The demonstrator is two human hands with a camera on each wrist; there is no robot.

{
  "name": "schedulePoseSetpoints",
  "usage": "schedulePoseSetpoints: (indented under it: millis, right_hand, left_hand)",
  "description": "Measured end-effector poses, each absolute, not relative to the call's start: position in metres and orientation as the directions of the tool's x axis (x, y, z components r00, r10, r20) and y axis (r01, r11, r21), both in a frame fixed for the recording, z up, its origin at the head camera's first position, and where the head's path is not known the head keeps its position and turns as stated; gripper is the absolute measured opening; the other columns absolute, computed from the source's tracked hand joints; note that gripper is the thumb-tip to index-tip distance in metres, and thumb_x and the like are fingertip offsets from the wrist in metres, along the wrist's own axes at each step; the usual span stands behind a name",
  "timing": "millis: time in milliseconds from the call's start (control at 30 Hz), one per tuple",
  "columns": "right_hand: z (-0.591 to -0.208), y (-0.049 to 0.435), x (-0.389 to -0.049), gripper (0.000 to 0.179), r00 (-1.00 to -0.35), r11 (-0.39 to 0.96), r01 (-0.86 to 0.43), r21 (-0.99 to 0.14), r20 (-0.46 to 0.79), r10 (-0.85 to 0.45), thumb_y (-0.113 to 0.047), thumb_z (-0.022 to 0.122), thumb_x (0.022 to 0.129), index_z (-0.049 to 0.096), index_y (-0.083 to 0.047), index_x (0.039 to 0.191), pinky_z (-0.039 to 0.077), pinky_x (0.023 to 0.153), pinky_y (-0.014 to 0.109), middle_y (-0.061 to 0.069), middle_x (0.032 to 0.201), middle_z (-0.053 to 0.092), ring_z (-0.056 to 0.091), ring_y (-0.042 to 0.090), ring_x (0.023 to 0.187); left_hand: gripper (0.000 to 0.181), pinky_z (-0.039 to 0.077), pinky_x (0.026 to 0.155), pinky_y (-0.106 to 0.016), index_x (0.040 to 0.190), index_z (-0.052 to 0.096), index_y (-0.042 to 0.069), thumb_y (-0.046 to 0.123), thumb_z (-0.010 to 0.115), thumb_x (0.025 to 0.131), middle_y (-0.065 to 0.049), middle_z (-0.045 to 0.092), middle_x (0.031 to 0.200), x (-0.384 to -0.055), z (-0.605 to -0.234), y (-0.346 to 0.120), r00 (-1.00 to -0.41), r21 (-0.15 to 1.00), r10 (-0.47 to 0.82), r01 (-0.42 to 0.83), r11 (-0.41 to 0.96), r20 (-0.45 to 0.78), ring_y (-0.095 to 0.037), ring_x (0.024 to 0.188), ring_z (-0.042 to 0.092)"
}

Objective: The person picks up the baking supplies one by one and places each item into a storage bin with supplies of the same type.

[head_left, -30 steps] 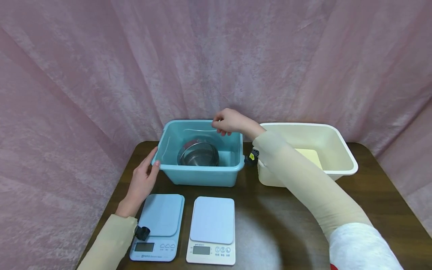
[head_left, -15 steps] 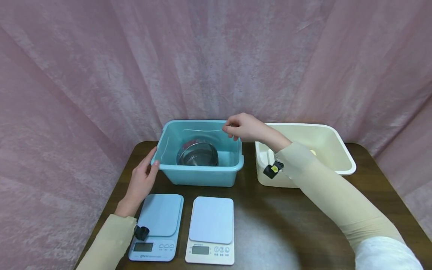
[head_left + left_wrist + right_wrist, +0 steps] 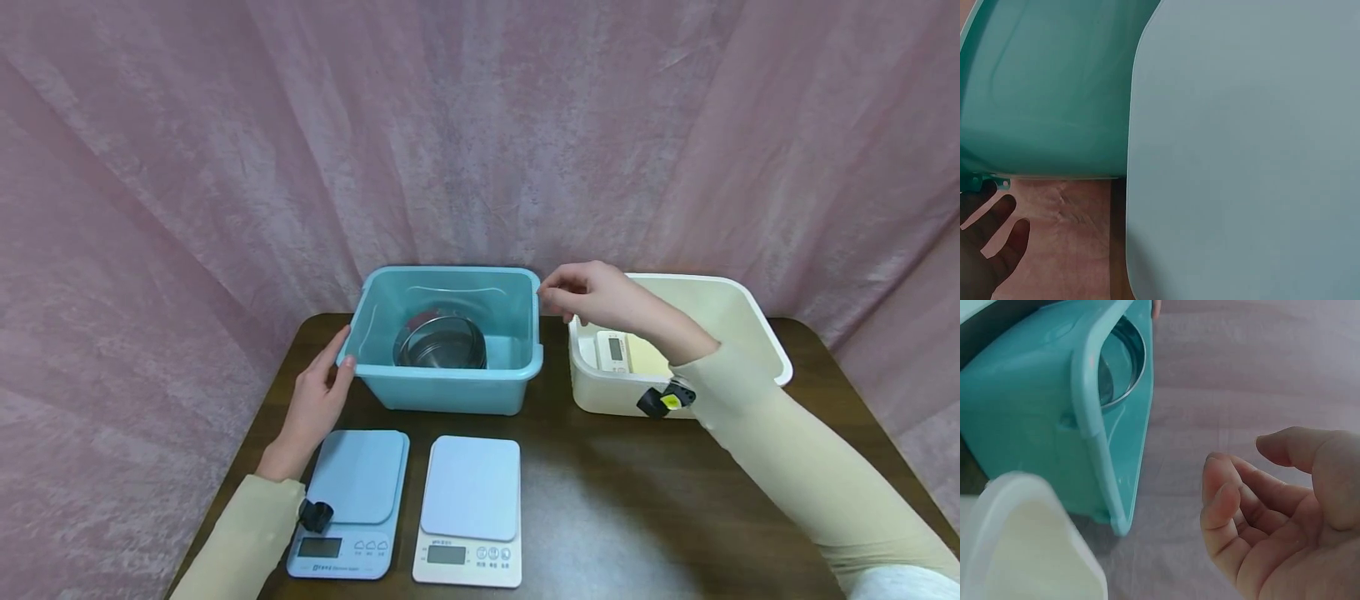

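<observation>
- My left hand point(image 3: 311, 408) is at the near left corner of the blue tub point(image 3: 450, 393), thumb by the front rim and index finger along the left side; the fingers lie fairly straight, with a wide gap between thumb and index finger.
- My right hand point(image 3: 596, 296) holds nothing: its fingers are loosely bent, the thumb apart from them, and it hangs in the air just beside the blue tub's right rim, over the far left corner of the cream tub point(image 3: 611, 396).
- The blue tub stands upright on the brown table point(image 3: 585, 500), near the pink curtain point(image 3: 480, 125) behind it.
- Inside it sits a round, shiny bowl point(image 3: 442, 343) (something pinkish shows at its far edge, too unclear to name).
- The cream tub stands to the right of the blue one, a gap between them; in it lies a small scale point(image 3: 648, 358) with a pale yellow plate, partly hidden by my arm.
- In front of the blue tub, side by side and apart, lie a light blue scale point(image 3: 356, 483), nearest my left wrist, and a white scale point(image 3: 470, 492); their screens face me.
</observation>
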State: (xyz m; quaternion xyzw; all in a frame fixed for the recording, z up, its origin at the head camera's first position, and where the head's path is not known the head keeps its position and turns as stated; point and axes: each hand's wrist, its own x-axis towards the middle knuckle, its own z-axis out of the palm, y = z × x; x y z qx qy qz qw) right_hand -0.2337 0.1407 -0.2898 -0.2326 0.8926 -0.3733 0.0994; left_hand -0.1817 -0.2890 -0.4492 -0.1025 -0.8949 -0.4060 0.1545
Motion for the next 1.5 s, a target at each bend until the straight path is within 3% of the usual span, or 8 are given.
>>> schedulePoseSetpoints:
  millis: [167,433,767,1033,1167,1267,1500]
  right_hand:
    - [-0.292,0.169,-0.22,0.024,-0.887,0.62,-0.332,-0.711,0.013,-0.461,-0.022,0.06,0.106,0.072,-0.006,0.119,0.055,0.068,0.035,0.007,0.095,0.07,0.066,0.021,0.081]
    - [-0.303,0.216,-0.201,0.024,-0.919,0.659,-0.301,-0.69,0.025,-0.393,-0.023,0.06,0.107,0.072,-0.006,0.12,0.055,0.068,0.032,0.004,0.094,0.069,0.065,0.017,0.082]
    - [-0.314,0.271,-0.178,0.025,-0.954,0.71,-0.257,-0.655,0.053,-0.296,-0.024,0.058,0.108,0.072,-0.006,0.119,0.054,0.063,0.03,0.006,0.094,0.069,0.064,0.012,0.076]
    - [-0.334,0.315,-0.163,0.028,-0.979,0.766,-0.192,-0.614,0.068,-0.19,-0.024,0.056,0.109,0.07,-0.005,0.124,0.05,0.06,0.028,0.0,0.089,0.07,0.063,0.008,0.073]
    - [-0.343,0.331,-0.157,0.026,-0.984,0.783,-0.18,-0.596,0.105,-0.146,-0.021,0.056,0.108,0.07,-0.004,0.122,0.051,0.058,0.027,-0.006,0.086,0.071,0.063,0.004,0.074]
    - [-0.351,0.342,-0.154,0.025,-0.98,0.814,-0.187,-0.55,0.158,-0.119,-0.019,0.058,0.106,0.071,-0.002,0.119,0.049,0.056,0.025,-0.003,0.083,0.072,0.062,0.0,0.07]
    - [-0.372,0.366,-0.15,0.025,-0.955,0.889,-0.176,-0.424,0.292,-0.05,-0.015,0.062,0.101,0.071,0.002,0.116,0.037,0.059,0.019,0.007,0.083,0.069,0.048,-0.007,0.066]
  left_hand:
    - [0.054,0.054,0.091,-0.056,0.164,0.035,0.021,0.031,0.047,0.113,-0.015,0.046,0.159,-0.184,-0.45,-0.287,-0.933,0.696,0.063,0.309,0.648,0.355,-0.035,0.125,0.06]
    - [0.053,0.049,0.077,-0.025,0.163,0.038,0.021,0.03,0.048,0.112,-0.014,0.048,0.159,-0.184,-0.449,-0.289,-0.925,0.669,0.06,0.315,0.673,0.375,-0.03,0.11,0.064]
    - [0.054,0.05,0.076,-0.027,0.164,0.036,0.02,0.031,0.048,0.112,-0.016,0.047,0.158,-0.183,-0.448,-0.287,-0.932,0.669,0.061,0.302,0.679,0.359,-0.03,0.102,0.064]
    - [0.056,0.047,0.082,-0.018,0.164,0.034,0.017,0.032,0.048,0.112,-0.016,0.044,0.161,-0.182,-0.446,-0.288,-0.938,0.677,0.058,0.289,0.677,0.342,-0.032,0.121,0.06]
    - [0.056,0.054,0.088,-0.038,0.165,0.032,0.02,0.032,0.047,0.113,-0.016,0.043,0.161,-0.182,-0.446,-0.287,-0.937,0.684,0.061,0.295,0.668,0.345,-0.033,0.125,0.058]
    - [0.056,0.053,0.091,-0.056,0.166,0.031,0.023,0.032,0.047,0.113,-0.017,0.042,0.162,-0.182,-0.448,-0.286,-0.938,0.696,0.062,0.295,0.654,0.34,-0.036,0.129,0.056]
    - [0.061,0.041,0.105,-0.069,0.167,0.025,0.025,0.04,0.046,0.112,-0.018,0.036,0.165,-0.178,-0.443,-0.285,-0.955,0.713,0.045,0.25,0.655,0.294,-0.044,0.144,0.041]
